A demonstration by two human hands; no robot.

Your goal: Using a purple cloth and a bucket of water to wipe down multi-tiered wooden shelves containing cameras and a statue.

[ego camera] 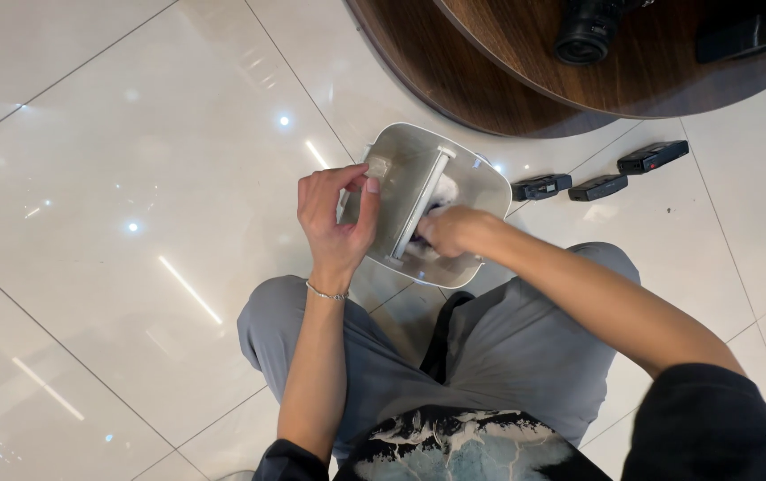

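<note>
Glossy cream floor tiles (115,178) fill the left of the frame, showing ceiling-light reflections. A curved dark wooden base (490,80) occupies the upper right; a black camera lens (589,34) rests on it. Three small black rectangular devices (540,187), (598,187), (653,157) lie on the floor at right of centre.

no packages, labels, signs, screens visible

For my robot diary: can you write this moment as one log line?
left hand: grips bin rim | right hand: inside grey bin, on white stuff | floor: three black devices
</note>
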